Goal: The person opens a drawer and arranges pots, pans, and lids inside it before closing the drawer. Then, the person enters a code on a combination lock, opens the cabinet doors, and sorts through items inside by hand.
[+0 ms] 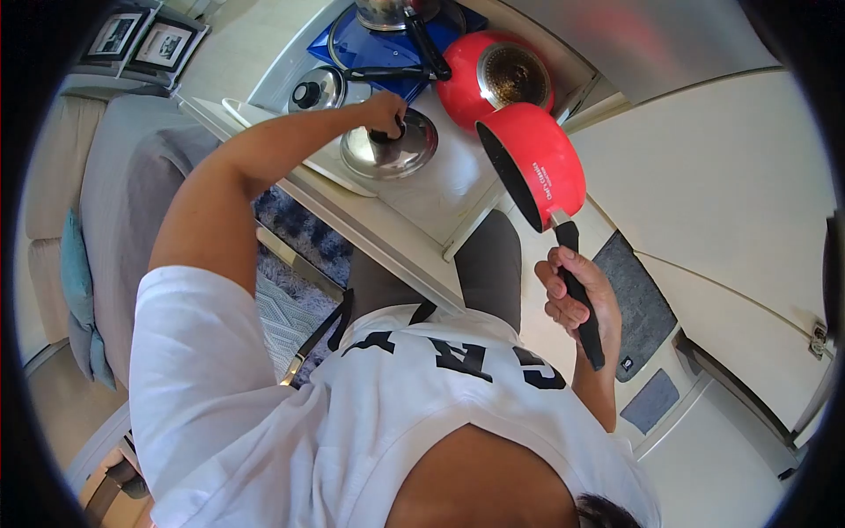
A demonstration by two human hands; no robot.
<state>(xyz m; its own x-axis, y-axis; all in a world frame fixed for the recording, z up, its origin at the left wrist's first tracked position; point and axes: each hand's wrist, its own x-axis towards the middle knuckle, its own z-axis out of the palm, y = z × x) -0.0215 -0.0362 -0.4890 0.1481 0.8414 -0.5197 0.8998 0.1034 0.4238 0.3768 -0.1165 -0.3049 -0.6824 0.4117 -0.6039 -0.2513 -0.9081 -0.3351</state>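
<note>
My right hand (576, 290) is wrapped round the black handle of a red saucepan (550, 167). The pan is tilted on its side beside the open drawer (387, 224), its dark inside facing left. Over in the drawer, my left hand (385, 114) grips the black knob of a shiny metal lid (390, 154); whether the lid rests on the drawer floor I cannot tell. Behind the saucepan, a red pan (458, 75) lies upside down with its round metal base showing. A smaller metal lid (321, 90) with a black knob sits left of my left hand.
A metal pot (387, 13) with a black handle stands at the drawer's back, near a blue box (378, 62). A white tray or board (339, 179) leans along the drawer front. Cabinet doors (713, 185) flank the right side, and a grey mat (629, 304) lies below.
</note>
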